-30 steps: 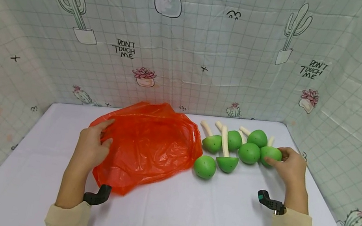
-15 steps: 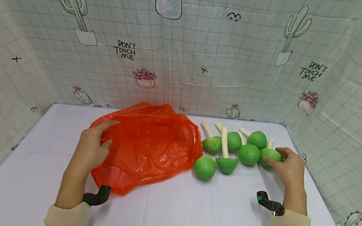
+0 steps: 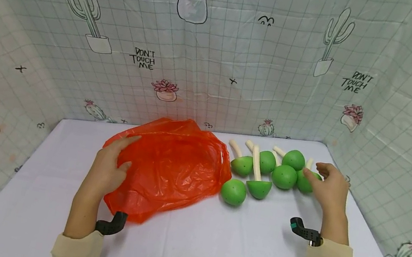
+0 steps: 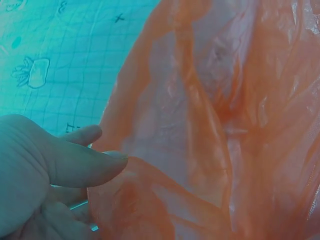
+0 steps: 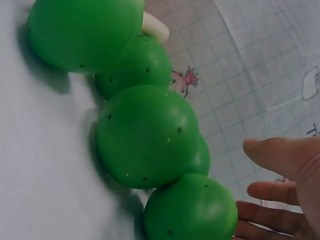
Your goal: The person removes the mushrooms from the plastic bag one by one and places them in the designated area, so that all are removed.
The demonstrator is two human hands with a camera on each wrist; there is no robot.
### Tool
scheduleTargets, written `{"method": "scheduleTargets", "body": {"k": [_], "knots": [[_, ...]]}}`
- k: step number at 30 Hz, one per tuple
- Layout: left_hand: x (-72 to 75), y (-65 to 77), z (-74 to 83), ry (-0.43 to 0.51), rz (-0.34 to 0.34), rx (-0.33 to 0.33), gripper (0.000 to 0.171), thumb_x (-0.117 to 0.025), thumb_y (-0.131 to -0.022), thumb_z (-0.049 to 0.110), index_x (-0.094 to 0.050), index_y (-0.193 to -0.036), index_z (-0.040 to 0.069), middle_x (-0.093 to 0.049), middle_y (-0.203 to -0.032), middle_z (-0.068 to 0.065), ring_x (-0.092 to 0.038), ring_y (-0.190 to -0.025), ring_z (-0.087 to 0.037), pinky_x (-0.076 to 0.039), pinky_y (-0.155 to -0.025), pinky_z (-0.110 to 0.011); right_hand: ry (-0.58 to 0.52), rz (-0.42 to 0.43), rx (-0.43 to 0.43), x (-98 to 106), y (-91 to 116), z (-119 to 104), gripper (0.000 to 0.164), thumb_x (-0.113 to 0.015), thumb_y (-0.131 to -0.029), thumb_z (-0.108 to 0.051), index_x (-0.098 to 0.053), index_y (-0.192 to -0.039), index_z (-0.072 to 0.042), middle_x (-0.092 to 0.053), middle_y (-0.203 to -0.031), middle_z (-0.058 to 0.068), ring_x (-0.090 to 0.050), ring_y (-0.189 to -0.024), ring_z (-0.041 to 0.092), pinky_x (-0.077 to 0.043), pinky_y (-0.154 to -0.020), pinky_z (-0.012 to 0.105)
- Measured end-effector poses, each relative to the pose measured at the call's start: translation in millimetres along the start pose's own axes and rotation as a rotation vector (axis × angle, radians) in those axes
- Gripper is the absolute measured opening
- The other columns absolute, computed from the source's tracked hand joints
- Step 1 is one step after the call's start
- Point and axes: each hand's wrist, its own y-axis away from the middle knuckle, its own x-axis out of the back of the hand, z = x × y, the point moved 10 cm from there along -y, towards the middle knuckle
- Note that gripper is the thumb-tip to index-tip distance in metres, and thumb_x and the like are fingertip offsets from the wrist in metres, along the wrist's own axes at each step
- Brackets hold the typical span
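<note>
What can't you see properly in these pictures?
- Inside of the orange bag: hidden by its own crumpled plastic in head and left wrist views.
- Rightmost green toy: partly covered by the right hand in the head view; its stalk barely shows.
- Left hand: cut off by the frame edge in the left wrist view.

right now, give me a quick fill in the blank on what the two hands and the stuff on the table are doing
1. The left hand grips a crumpled plastic bag coloured ____.
2. The toy mushrooms have caps coloured ____.
3. The right hand touches the mushroom farthest to the ____.

Missing words: orange; green; right
</note>
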Motion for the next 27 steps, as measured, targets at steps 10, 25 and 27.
{"method": "scheduleTargets", "body": {"k": [10,25,27], "knots": [[0.6,-2.8,6.8,-0.012,0.019,-0.062,0.071,-0.067,-0.098,-0.001,-0.040,-0.162,0.012,-0.038,-0.164,-0.022,-0.035,-0.148,-0.047,-0.041,-0.110,-0.071,-0.019,0.028,0.010,3,3,-27,0.059,-0.065,-0.104,-0.036,-0.057,-0.141,0.009,-0.056,-0.143,0.034,-0.048,-0.136,0.054,-0.039,-0.111,0.066],[1.1,-25.2,26.7,-0.087,0.044,-0.096,0.069,-0.059,-0.107,0.026,-0.030,-0.162,-0.004,-0.029,-0.168,-0.026,-0.028,-0.153,-0.047,-0.027,-0.120,-0.069,-0.030,-0.006,0.340,-25,7,-120,0.060,-0.052,-0.110,-0.039,-0.053,-0.148,0.007,-0.053,-0.149,0.032,-0.044,-0.142,0.052,-0.034,-0.116,0.068],[0.9,-33.2,34.8,-0.143,0.040,-0.101,0.068,-0.055,-0.109,0.031,-0.031,-0.162,-0.003,-0.028,-0.168,-0.028,-0.027,-0.153,-0.049,-0.025,-0.121,-0.069,-0.005,-0.082,0.391,-35,5,-134,0.064,-0.046,-0.112,-0.042,-0.046,-0.153,0.007,-0.045,-0.156,0.032,-0.036,-0.147,0.053,-0.028,-0.119,0.069]]}}
